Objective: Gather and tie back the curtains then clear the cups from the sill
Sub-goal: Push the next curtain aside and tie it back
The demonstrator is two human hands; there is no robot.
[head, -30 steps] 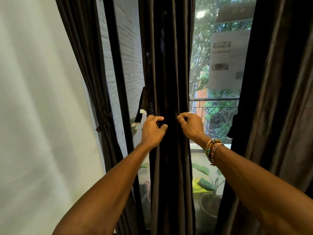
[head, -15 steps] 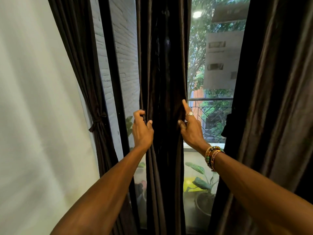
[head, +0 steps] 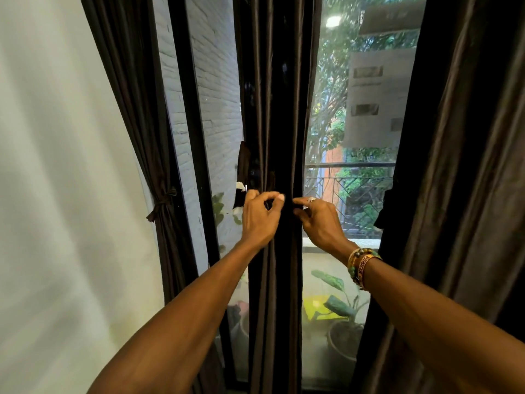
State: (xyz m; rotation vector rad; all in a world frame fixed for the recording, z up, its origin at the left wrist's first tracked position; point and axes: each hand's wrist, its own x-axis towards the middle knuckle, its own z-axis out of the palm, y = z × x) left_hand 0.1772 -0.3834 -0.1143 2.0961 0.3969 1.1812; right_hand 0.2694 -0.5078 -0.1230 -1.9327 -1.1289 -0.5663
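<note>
The gathered middle curtain (head: 279, 109) hangs between the window panes (head: 335, 123). The left hand (head: 260, 220) and right hand (head: 321, 223), fingers curled, pinch its folds. Tying seems under way; next, the tie band (head: 242, 172) at its left needs drawing round.

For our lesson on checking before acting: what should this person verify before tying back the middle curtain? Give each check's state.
1. Dark brown satin middle curtain gathered into a bundle: ok.
2. Left hand grip on its edge: ok, fingers curled.
3. Right hand grip: ok, pinching fabric.
4. Dark tie strip wrapped round the bundle: cannot tell.
5. Dark left-side curtain knotted back: ok.
6. Cups on the sill: cannot tell, none in view.
</note>
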